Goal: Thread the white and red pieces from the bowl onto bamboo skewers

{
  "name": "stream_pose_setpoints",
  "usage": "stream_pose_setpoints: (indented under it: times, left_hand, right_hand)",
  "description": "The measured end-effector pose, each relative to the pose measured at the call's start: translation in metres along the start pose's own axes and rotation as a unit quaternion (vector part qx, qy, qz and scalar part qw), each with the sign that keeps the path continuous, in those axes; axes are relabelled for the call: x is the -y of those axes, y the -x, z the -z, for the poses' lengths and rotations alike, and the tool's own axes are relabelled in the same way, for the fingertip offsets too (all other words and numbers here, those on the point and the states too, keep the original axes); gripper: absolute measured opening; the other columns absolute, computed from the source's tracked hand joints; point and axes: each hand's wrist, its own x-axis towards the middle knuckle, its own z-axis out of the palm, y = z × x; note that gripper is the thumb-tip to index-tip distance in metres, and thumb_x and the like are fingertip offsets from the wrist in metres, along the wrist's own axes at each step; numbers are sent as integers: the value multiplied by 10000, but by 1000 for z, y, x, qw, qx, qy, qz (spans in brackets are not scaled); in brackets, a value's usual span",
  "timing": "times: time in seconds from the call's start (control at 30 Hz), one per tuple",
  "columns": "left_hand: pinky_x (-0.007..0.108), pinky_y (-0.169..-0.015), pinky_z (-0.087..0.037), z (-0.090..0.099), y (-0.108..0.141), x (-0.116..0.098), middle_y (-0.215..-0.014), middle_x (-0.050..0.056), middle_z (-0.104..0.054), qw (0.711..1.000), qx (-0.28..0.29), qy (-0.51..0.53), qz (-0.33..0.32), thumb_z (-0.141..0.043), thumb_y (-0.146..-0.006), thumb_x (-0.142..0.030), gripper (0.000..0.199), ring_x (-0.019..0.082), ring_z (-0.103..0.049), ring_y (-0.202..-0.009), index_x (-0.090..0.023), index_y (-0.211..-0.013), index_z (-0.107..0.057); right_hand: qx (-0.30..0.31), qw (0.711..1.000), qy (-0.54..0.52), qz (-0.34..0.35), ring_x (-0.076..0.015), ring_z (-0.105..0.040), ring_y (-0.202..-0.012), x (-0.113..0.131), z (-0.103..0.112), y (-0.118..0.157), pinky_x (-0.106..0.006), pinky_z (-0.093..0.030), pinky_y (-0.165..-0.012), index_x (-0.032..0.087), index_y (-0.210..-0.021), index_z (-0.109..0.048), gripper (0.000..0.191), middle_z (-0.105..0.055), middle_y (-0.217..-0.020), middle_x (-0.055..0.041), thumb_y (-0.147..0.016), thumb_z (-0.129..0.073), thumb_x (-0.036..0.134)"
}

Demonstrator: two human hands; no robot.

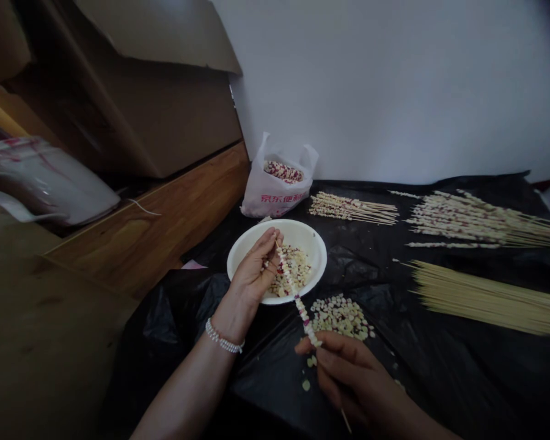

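My right hand (355, 373) pinches a thin wooden skewer (299, 302) near its lower end. White and dark-red pieces that look like corn kernels are threaded along it, and the bare end sticks out below my fingers. Over the white bowl (319, 253), my left hand (259, 263) has its fingers curled at the skewer's upper tip, with a few kernels against them. The bowl holds loose corn kernels (296, 269). Just beside it, a pile of kernels (341, 316) lies on black plastic sheeting (275, 366), with a few stray ones near my right hand.
Behind the bowl stands a white plastic bag (275, 189) of more kernels. Threaded skewers lie in a small bundle (352, 208) and a larger bundle (467, 220). Bare skewers (490, 296) are at right. A cardboard box (165, 110) and a white bag (50, 180) are at left.
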Motion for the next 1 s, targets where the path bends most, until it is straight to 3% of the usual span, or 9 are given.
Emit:
stream_pose_setpoints:
  times: [0.1,0.2,0.3,0.4,0.53,0.73,1.0]
  left_hand:
    - [129,-945,-478,-1,-5,2,-1426,59,-584,998,-14,44,31,-553,-718,130,532,146,-546,-1294,-172,-1127,-709]
    - [70,-740,-522,-3,-9,3,-1289,74,-674,995,-36,81,49,-580,-785,76,440,91,-689,-1012,-158,-1139,-696]
    - [69,-603,-522,-3,-11,3,-1110,59,-737,992,-31,100,66,-595,-832,27,417,65,-712,-787,-164,-1196,-668]
    - [114,-600,-552,-2,-13,3,-1035,71,-754,986,-5,141,87,-573,-905,-67,398,102,-730,-785,-176,-1285,-615]
    - [166,-633,-588,-2,-16,2,-1039,127,-759,975,7,180,128,-532,-964,-224,379,148,-741,-809,-112,-1322,-589]
    - [153,-726,-588,-6,-17,5,-974,63,-773,972,-21,189,139,-554,-931,-106,379,105,-731,-749,-151,-1301,-623]
    - [178,-645,-599,-8,-14,3,-812,72,-767,974,-29,172,142,-544,-941,-125,240,140,-737,-701,-79,-1134,-679]
  right_hand:
    - [-3,1000,6,0,-47,-225,-380,1,0,-1,-186,-111,-390,164,-921,-731,441,-439,-419,99,-709,-798,545]
    - [-4,1000,5,1,-50,-226,-384,1,1,-1,-189,-122,-401,170,-910,-738,428,-417,-410,103,-707,-800,542]
    - [-13,1000,6,12,-52,-251,-398,0,3,-2,-191,-134,-420,181,-897,-746,400,-444,-425,92,-713,-804,531]
    - [-12,999,25,25,-54,-273,-400,-1,6,-3,-197,-146,-426,186,-914,-754,385,-459,-434,86,-738,-789,527]
    - [-10,999,28,32,-62,-292,-410,-3,9,-4,-203,-164,-435,206,-916,-759,353,-471,-448,82,-754,-779,519]
    - [6,999,25,21,-58,-249,-405,-5,9,-4,-205,-138,-428,188,-922,-748,370,-441,-437,93,-759,-776,520]
    - [-7,999,41,27,-70,-218,-406,-3,4,-2,-211,-110,-410,167,-921,-731,448,-384,-427,104,-729,-770,570]
